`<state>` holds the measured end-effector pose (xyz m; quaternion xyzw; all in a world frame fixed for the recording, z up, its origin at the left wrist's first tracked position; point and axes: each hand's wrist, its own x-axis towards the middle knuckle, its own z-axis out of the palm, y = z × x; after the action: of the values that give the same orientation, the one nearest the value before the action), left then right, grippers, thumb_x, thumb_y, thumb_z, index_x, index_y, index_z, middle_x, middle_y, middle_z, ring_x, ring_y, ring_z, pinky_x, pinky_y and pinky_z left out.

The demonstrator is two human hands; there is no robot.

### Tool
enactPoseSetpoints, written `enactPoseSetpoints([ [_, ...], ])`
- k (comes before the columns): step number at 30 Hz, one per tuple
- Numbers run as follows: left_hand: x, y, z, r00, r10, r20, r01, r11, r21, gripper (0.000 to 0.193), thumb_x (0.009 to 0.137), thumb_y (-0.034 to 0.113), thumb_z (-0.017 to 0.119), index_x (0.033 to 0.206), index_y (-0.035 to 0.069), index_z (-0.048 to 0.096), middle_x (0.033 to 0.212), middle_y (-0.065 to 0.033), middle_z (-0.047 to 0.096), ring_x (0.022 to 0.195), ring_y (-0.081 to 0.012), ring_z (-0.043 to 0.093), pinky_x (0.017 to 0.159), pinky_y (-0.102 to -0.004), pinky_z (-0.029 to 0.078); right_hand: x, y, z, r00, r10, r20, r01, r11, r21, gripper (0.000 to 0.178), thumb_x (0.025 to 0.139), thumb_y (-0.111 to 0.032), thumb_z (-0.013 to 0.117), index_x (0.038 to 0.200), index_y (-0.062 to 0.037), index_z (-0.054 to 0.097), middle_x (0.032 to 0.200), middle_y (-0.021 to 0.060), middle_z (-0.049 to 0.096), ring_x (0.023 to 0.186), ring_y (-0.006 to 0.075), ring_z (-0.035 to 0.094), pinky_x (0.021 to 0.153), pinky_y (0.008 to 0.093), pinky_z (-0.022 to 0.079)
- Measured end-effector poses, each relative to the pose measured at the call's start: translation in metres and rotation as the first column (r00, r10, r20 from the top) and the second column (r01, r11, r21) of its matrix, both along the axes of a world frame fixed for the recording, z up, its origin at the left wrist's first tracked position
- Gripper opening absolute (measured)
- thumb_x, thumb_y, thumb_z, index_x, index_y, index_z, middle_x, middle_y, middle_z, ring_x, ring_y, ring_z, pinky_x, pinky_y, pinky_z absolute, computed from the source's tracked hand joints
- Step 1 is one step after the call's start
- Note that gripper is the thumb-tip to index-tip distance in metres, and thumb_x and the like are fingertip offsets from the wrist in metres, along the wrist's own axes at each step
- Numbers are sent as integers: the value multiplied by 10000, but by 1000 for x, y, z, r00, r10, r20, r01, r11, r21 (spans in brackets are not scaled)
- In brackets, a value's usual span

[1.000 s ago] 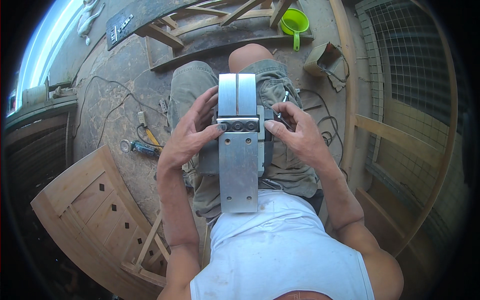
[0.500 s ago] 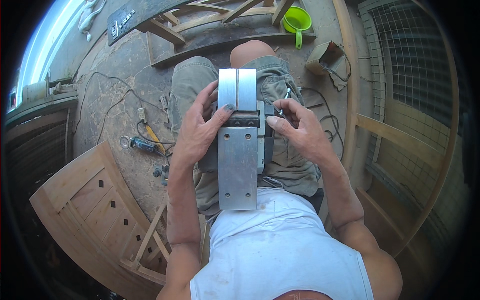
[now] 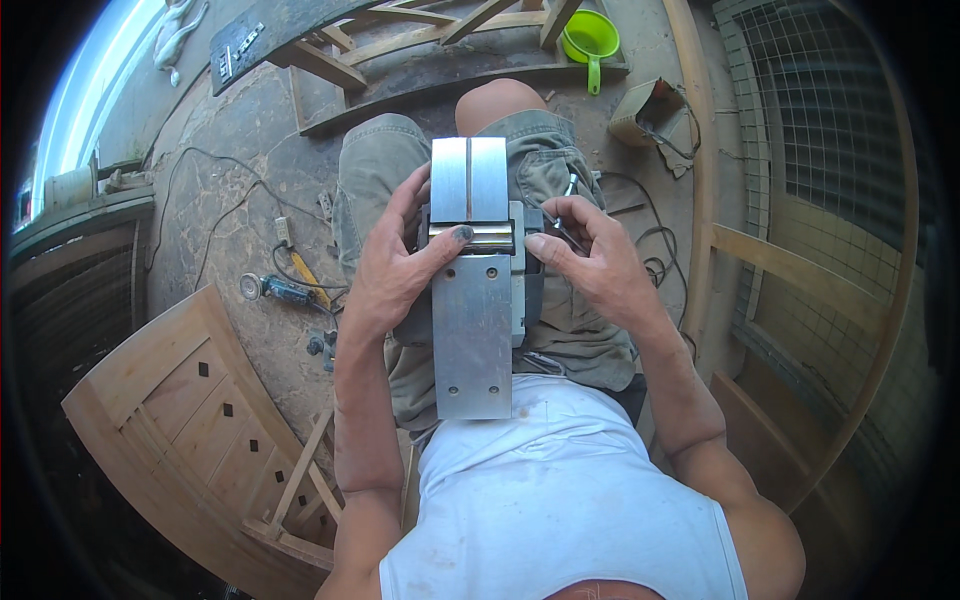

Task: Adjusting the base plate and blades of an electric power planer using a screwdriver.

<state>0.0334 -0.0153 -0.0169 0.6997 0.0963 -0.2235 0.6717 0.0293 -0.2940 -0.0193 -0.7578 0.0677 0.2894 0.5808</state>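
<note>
An electric hand planer (image 3: 472,335) lies upside down on my lap, its silver sole plates facing up. Between the two plates, the cutter drum (image 3: 490,238) shows a bright metal face. My left hand (image 3: 398,262) grips the planer's left side, with the fingers round its edge and the thumb pressed on the drum. My right hand (image 3: 592,250) is closed on a slim metal wrench (image 3: 571,188), which pokes out above and below the fingers. The right thumb tip rests against the planer's right side. Parts of the wrench are hidden by the fingers.
A blue angle grinder (image 3: 283,290) lies on the floor at left with its cord. Below it leans a wooden door panel (image 3: 150,385). A wooden frame (image 3: 400,100), a green dipper (image 3: 590,38) and a cardboard box (image 3: 640,110) are ahead; wire mesh (image 3: 820,120) stands at right.
The cutter drum has turned: its dark bolted slot has given way to a bright smooth face. My left thumb has shifted from the front plate's edge down onto the drum.
</note>
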Motion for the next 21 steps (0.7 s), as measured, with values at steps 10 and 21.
enactPoseSetpoints([
  [10, 0, 1, 0, 999, -20, 29, 19, 999, 28, 1023, 969, 382, 899, 1753, -42, 398, 1644, -270, 586, 1551, -360, 562, 1330, -463, 394, 2, 0, 2, 1000, 2, 11, -2, 1000, -19, 627, 1034, -464, 846, 1377, 43, 708, 1156, 135, 743, 990, 191, 677, 909, 366, 578],
  [21, -1, -4, 7, 999, 12, -30, -10, 998, 57, 1116, 916, 370, 979, 1774, -13, 376, 1654, -276, 584, 1481, -340, 630, 1236, -435, 512, -8, 1, -1, 992, -67, 109, 66, 998, 14, 543, 1057, -388, 825, 1352, 56, 722, 1076, 126, 767, 910, 180, 713, 846, 356, 586],
])
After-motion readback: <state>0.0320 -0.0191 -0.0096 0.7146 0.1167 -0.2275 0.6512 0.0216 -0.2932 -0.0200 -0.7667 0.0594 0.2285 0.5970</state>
